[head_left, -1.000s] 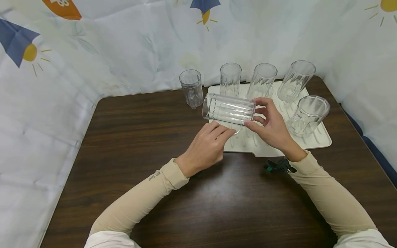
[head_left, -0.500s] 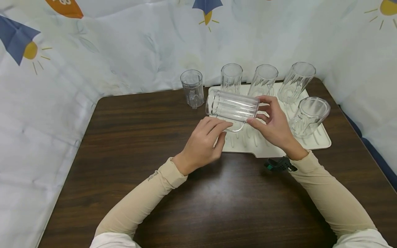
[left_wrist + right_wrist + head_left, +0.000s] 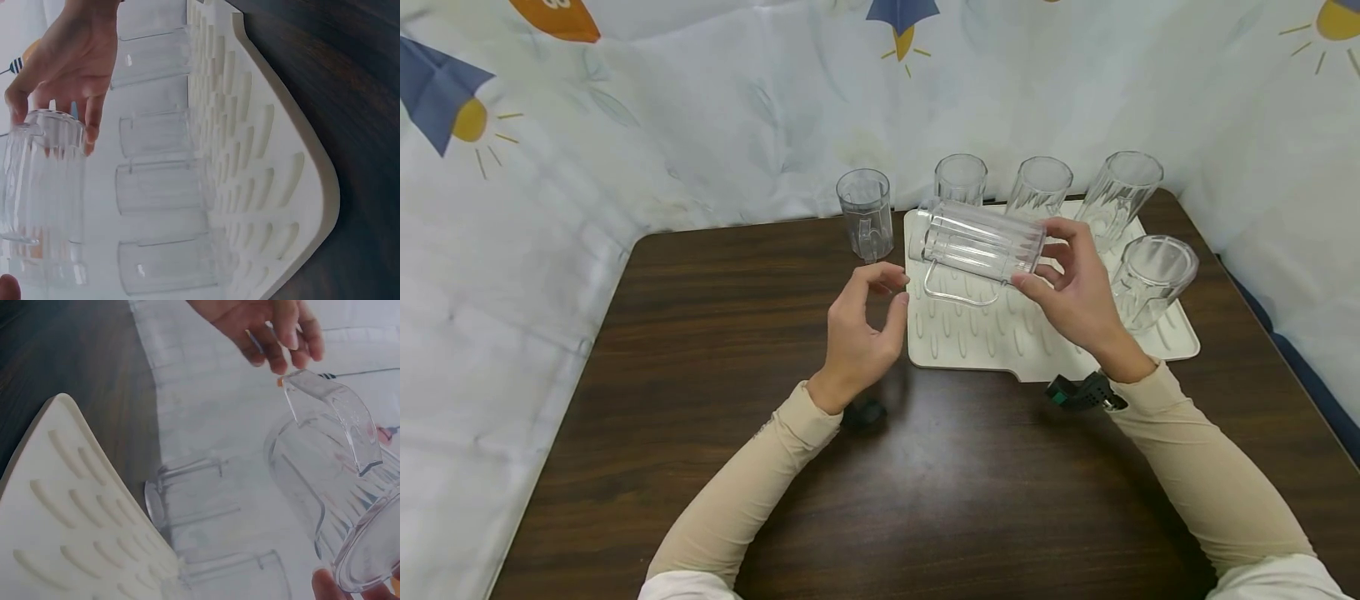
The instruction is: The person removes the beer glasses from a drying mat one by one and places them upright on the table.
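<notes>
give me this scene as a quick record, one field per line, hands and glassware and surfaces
held item: clear mug, tipped on its side, raised off the tray
held by: right hand, fingers and thumb at one end
mug handle: on the side nearer the person
left hand: holds nothing, apart from the mug
on tray: four clear glasses, standing
off tray: one clear handled mug, standing to its left
tray: white, ridged
table: dark wood-look
backdrop: pale printed cloth

Glossy clear mug [image 3: 981, 242], matt grooved tray [image 3: 955, 354], wood-grain table [image 3: 955, 508], cloth-like curtain [image 3: 700, 125]
</notes>
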Tool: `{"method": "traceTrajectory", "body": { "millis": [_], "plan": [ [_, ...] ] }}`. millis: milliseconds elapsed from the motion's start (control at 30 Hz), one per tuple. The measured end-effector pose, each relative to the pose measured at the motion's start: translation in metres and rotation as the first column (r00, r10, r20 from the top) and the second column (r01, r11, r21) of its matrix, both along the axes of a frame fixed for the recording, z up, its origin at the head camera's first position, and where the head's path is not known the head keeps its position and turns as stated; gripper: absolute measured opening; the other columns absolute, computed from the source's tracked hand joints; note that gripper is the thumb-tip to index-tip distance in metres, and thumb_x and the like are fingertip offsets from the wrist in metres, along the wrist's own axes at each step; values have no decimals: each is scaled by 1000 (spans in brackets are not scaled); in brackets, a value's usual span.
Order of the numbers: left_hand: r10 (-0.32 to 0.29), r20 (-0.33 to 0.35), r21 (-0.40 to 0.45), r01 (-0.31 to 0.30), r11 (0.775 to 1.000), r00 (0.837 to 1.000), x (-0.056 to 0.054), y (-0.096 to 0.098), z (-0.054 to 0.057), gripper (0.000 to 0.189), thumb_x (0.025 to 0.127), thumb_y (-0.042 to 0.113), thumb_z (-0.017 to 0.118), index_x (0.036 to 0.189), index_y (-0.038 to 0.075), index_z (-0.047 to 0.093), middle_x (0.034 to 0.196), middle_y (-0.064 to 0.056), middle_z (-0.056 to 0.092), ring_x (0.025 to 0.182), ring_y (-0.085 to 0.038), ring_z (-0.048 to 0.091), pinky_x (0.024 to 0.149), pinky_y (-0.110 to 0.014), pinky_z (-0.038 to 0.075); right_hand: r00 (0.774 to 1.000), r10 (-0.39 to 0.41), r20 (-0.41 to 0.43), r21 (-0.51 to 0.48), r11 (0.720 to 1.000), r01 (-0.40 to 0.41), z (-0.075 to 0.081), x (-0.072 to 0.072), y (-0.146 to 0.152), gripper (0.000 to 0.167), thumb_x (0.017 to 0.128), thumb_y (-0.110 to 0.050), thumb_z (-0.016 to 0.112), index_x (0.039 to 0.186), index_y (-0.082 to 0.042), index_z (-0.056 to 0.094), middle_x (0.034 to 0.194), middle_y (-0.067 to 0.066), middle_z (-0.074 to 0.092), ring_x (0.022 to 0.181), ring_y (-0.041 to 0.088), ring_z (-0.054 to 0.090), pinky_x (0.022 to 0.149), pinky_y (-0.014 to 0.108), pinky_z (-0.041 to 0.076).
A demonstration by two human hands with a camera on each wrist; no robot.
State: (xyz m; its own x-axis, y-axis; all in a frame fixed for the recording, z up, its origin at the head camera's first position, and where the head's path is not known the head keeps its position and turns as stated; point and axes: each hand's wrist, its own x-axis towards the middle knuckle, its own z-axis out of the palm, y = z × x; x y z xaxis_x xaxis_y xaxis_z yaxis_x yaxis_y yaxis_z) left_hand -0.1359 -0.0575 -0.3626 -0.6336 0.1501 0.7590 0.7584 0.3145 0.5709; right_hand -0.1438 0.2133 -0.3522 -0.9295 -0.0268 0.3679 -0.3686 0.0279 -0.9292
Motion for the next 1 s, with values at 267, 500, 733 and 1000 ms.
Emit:
{"method": "traceTrajectory", "body": {
  "millis": [267,500,733,1000],
  "plan": [
    [-52,158,95,37,995,986,-3,-1,-8,26,95,-3,64,120,-5,57,104,-19,68,97,-26,67,83,-32,58,999,5,-34,-57,998,-7,4,-1,-1,64,84,18,65,137,-14,47,134,1,49,110,15,57,89,15,58],
    [-299,383,406,131,904,874,-3,2,-12,32,93,-10,63,123,-9,52,108,-11,64,102,-11,66,91,-19,56,998,12,-61,-71,997,-16,5,0,-1,62,84,13,66,137,-12,46,133,2,48,111,16,57,89,15,58],
    [-563,416,709,134,693,714,-4,3,-18,35,91,-12,59,118,10,54,106,3,65,100,-11,69,90,-20,58,997,17,-75,-97,995,-24,3,-1,-5,59,85,9,70,136,-11,47,132,3,48,109,16,57,88,16,58],
    [-743,325,854,155,496,584,-1,9,-21,38,93,-13,51,120,13,54,108,3,65,104,-13,67,90,-20,56,996,28,-87,-111,993,-37,1,0,-12,57,87,6,71,135,-11,46,132,4,47,109,16,57,87,16,58]
  ]
}}
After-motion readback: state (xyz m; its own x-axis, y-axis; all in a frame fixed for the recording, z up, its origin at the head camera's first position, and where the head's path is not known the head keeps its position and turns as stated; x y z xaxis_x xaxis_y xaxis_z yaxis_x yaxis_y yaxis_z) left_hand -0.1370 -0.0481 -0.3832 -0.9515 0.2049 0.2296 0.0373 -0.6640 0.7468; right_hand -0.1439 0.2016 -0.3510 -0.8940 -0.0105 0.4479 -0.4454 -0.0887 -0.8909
